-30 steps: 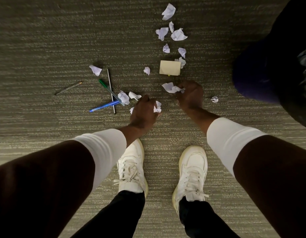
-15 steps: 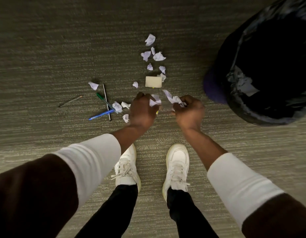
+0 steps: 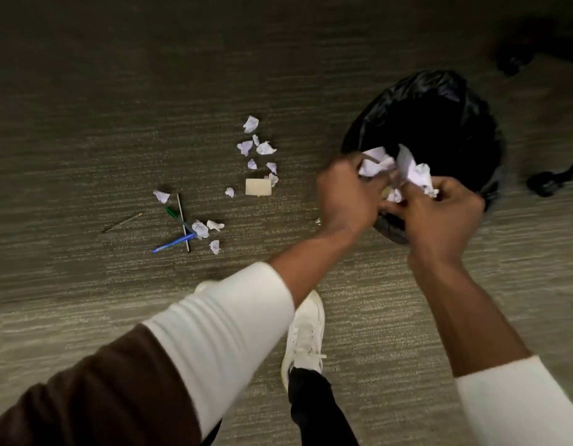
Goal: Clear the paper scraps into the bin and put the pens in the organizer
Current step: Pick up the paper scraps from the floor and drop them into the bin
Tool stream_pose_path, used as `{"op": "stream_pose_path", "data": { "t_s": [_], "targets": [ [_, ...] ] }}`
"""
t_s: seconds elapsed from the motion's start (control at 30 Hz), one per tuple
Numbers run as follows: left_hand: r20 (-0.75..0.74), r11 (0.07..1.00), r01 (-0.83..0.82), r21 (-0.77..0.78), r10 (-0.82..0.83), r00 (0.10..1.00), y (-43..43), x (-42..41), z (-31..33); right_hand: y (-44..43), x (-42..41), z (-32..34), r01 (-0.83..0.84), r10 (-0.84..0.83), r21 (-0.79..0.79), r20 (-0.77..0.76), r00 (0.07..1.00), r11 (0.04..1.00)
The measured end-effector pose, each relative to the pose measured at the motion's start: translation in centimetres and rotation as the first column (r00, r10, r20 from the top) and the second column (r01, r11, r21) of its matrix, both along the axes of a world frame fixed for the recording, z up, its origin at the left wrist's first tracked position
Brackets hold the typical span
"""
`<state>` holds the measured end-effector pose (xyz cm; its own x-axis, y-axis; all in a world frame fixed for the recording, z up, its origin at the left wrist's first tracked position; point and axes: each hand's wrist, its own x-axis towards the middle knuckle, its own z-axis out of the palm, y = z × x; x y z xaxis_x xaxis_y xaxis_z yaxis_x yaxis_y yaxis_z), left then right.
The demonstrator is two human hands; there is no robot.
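Far left: a thin pencil-like stick point(image 3: 122, 222) lies alone on the carpet floor point(image 3: 85, 123), with open carpet all round it. Just right of it, a green pen point(image 3: 175, 215), a blue pen point(image 3: 173, 243) and a slim grey rod point(image 3: 183, 222) lie crossed in one cluster. Four small paper scraps point(image 3: 200, 229) lie touching or just beside this cluster.

Centre: a loose line of further scraps point(image 3: 250, 124) runs toward a pale sticky-note pad point(image 3: 258, 187). Open carpet separates this line from the bin.

Right of centre: the left hand point(image 3: 346, 197) is clenched on crumpled white paper point(image 3: 375, 164). The right hand point(image 3: 439, 217) is clenched on a second crumpled wad point(image 3: 414, 172). Both hands are held close together over the near rim of the black-lined bin point(image 3: 433, 104), with the paper above the opening. One white shoe point(image 3: 306, 333) stands on the carpet below the hands.

Far right: dark, blurred shapes point(image 3: 542, 183) lie beside the bin; what they are cannot be told. No organizer is in view.
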<state>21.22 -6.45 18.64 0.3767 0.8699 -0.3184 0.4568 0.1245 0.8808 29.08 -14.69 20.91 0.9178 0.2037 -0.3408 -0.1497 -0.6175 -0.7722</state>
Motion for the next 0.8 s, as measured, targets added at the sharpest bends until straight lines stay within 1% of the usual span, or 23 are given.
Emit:
{"op": "stream_pose_path", "data": {
  "t_s": [0.07,0.1,0.13,0.2,0.23,0.27,0.33,0.37,0.4,0.47,0.53,0.6,0.67,0.73,0.8],
  "targets": [
    [-0.032,1.0,0.01,0.011,-0.009,0.999,-1.1,2.4,0.6,-0.8,2.6,-0.5,-0.033,0.038,-0.066,0.076,0.996,0.997],
    [-0.053,0.999,0.013,0.038,-0.011,0.999,-1.5,3.4,0.5,-1.3,4.0,-1.2,-0.027,0.033,-0.083,0.074,0.997,0.996],
    [-0.063,0.998,0.018,0.055,-0.015,0.998,-1.8,4.2,0.4,-1.5,4.6,-1.3,-0.027,0.03,-0.076,0.034,0.999,0.997],
    [-0.059,0.999,0.035,0.038,-0.033,0.998,-2.2,5.2,0.3,-1.4,5.6,-1.7,-0.026,0.02,-0.083,-0.078,0.997,0.996],
    [-0.065,0.998,0.055,0.02,-0.054,0.996,-2.3,5.6,0.1,-1.2,5.9,-1.7,-0.028,0.019,-0.098,-0.091,0.996,0.995],
    [-0.079,0.997,0.077,0.013,-0.076,0.994,-2.4,5.7,-0.2,-1.1,6.1,-1.9,-0.039,0.03,-0.136,-0.07,0.997,0.99],
    [-0.091,0.994,0.112,0.021,-0.109,0.99,-2.6,5.4,-0.4,-1.1,6.0,-1.6,-0.075,0.097,-0.265,0.069,0.993,0.961],
    [-0.076,0.992,0.121,0.031,-0.118,0.99,-2.7,4.9,-0.5,-1.1,5.7,-1.4,-0.105,0.146,-0.308,0.116,0.982,0.946],
    [-0.066,0.991,0.13,0.035,-0.127,0.99,-2.8,4.3,-0.7,-1.0,5.2,-1.2,-0.14,0.192,-0.313,0.142,0.971,0.939],
    [-0.062,0.99,0.134,0.034,-0.132,0.989,-2.8,2.6,-0.9,-0.9,3.4,-0.5,-0.218,0.269,-0.261,0.179,0.946,0.94],
    [-0.083,0.992,0.118,0.033,-0.115,0.99,-2.6,0.4,-1.5,-1.0,1.3,-0.8,-0.295,0.328,-0.173,0.218,0.919,0.94],
    [-0.121,0.994,0.105,0.04,-0.099,0.988,-2.2,-2.1,-2.5,-0.9,-1.2,-1.6,-0.378,0.391,-0.099,0.224,0.893,0.92],
    [-0.172,0.995,0.091,0.04,-0.083,0.982,-1.9,-4.9,-3.9,-0.8,-3.8,-2.8,-0.466,0.465,-0.046,0.198,0.863,0.884],
    [-0.254,0.994,0.105,0.042,-0.091,0.963,-1.5,-8.0,-5.2,-0.6,-6.1,-4.7,-0.543,0.542,-0.041,0.16,0.825,0.838],
    [-0.345,0.989,0.146,0.034,-0.126,0.93,-1.2,-11.2,-7.0,-0.5,-7.8,-7.4,-0.621,0.628,-0.091,0.109,0.771,0.779]
  ]
}}
